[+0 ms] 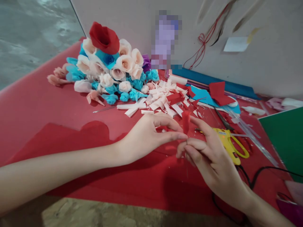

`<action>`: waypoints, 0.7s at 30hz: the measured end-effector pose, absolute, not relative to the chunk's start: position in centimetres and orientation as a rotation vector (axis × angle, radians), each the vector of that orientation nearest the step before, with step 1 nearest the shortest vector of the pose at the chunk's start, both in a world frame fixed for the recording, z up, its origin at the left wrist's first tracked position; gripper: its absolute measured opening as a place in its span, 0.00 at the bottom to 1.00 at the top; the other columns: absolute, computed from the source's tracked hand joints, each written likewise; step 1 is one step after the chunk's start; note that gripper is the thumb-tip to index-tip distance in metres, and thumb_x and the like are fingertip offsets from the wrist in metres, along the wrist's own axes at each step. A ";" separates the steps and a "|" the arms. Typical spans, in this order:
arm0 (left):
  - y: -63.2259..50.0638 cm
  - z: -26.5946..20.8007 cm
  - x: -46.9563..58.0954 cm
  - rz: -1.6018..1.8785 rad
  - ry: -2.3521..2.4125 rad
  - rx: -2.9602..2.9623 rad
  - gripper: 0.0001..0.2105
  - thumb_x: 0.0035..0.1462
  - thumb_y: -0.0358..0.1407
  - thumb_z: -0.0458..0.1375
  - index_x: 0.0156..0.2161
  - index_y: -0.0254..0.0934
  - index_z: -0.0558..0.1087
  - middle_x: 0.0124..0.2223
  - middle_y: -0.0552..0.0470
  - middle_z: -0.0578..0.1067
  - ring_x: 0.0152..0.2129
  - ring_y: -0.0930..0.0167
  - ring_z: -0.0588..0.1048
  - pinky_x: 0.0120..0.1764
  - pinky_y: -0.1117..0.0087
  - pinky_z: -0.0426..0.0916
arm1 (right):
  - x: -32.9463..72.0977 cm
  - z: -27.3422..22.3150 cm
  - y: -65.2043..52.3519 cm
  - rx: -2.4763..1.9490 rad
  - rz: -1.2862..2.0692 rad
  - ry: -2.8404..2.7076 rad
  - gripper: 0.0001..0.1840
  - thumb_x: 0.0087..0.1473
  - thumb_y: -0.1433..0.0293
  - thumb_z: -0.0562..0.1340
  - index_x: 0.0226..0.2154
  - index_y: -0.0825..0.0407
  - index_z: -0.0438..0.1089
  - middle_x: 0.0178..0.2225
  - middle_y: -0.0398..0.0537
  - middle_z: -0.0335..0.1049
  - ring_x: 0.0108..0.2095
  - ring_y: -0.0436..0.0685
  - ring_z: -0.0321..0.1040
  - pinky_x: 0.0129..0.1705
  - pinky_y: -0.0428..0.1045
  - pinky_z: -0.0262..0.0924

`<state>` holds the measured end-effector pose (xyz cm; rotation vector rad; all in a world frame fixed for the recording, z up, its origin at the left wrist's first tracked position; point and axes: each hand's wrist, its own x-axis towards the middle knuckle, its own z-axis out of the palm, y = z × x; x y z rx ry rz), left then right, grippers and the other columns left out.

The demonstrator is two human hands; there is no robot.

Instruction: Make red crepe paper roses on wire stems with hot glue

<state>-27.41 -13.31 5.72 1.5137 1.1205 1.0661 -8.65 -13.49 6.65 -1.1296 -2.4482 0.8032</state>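
A small red crepe paper bud (pixel 186 122) stands upright on a thin wire stem (pixel 187 170) between my hands, above the table. My left hand (pixel 144 138) comes in from the left, with thumb and forefinger pinched at the base of the red paper. Below it, my right hand (pixel 210 157) grips the wire between thumb and curled fingers, while its forefinger reaches up beside the bud. Beneath and left of my hands lie red crepe paper sheets (pixel 78 138), one with a rounded edge.
Finished paper flowers (pixel 125 63) in cream, blue and red are heaped at the back left. Paper scraps (pixel 163 97) lie behind my hands. To the right are a yellow glue gun (pixel 223 138) with a black cable, scissors (pixel 223 119), clear sticks (pixel 254 135) and a green board (pixel 284 138).
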 end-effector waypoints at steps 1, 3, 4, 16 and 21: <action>-13.3 5.7 -27.4 1.067 1.128 1.538 0.06 0.49 0.33 0.60 0.24 0.34 0.72 0.25 0.58 0.73 0.24 0.78 0.69 0.33 0.78 0.62 | -8.7 6.6 -13.5 -1.136 0.820 -2.440 0.18 0.57 0.73 0.50 0.50 0.46 0.59 0.56 0.48 0.49 0.35 0.49 0.67 0.40 0.47 0.65; -13.3 5.6 -27.4 1.069 1.130 1.563 0.06 0.50 0.33 0.59 0.24 0.34 0.72 0.26 0.57 0.73 0.26 0.77 0.69 0.34 0.77 0.62 | -8.7 6.6 -13.5 -1.138 0.838 -2.429 0.20 0.57 0.72 0.50 0.53 0.47 0.56 0.53 0.51 0.54 0.34 0.51 0.67 0.40 0.48 0.65; -13.3 5.6 -27.4 1.071 1.125 1.565 0.06 0.50 0.33 0.59 0.24 0.34 0.72 0.26 0.57 0.73 0.26 0.77 0.69 0.35 0.77 0.63 | -8.7 6.7 -13.5 -1.135 0.839 -2.428 0.20 0.57 0.72 0.50 0.52 0.47 0.56 0.51 0.51 0.57 0.34 0.51 0.67 0.40 0.48 0.65; -13.3 5.3 -27.4 1.031 1.114 1.524 0.06 0.55 0.33 0.54 0.31 0.33 0.71 0.32 0.54 0.73 0.33 0.76 0.69 0.39 0.78 0.61 | -9.2 7.0 -13.3 -1.054 0.854 -2.364 0.28 0.58 0.73 0.48 0.59 0.59 0.37 0.30 0.45 0.65 0.29 0.47 0.64 0.40 0.43 0.62; -13.4 4.9 -27.2 1.007 1.085 1.469 0.07 0.57 0.34 0.50 0.32 0.32 0.67 0.32 0.54 0.69 0.31 0.76 0.67 0.37 0.77 0.60 | -9.0 7.0 -13.4 -1.032 0.945 -2.310 0.27 0.59 0.74 0.48 0.59 0.56 0.37 0.27 0.41 0.64 0.22 0.45 0.58 0.34 0.42 0.61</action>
